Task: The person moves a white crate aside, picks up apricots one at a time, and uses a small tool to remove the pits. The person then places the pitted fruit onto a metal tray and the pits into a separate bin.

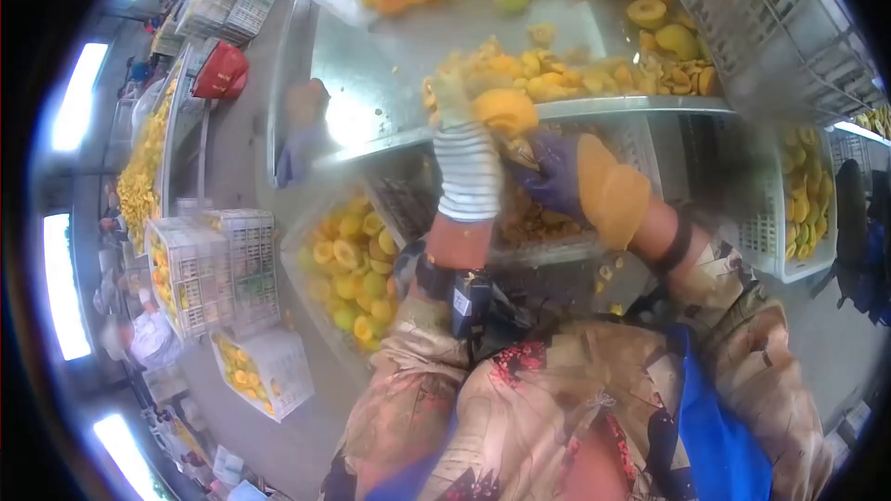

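Note:
My left hand (pixel 451 97), in a pale yellowish glove below a striped cuff, reaches to the near edge of the metal tray table (pixel 399 144). Blur hides its fingers among the cut fruit. My right hand (pixel 548 165) wears a purple glove with an orange cuff, its fingers curled inward. A rounded orange-yellow piece, seemingly a peach half (pixel 506 111), sits at its fingertips, between my hands. Cut yellow peach pieces (pixel 557 74) lie heaped just beyond, on the tray. Below my hands stands a crate of brownish scraps (pixel 543 227).
A crate of peach halves (pixel 348 269) stands on the floor at left, another crate (pixel 803 204) at right. White crates (pixel 780 19) border the tray. Stacked crates (pixel 209 269) and a red bag (pixel 221 71) are farther left. Another person's arm (pixel 302 121) shows blurred beside the tray.

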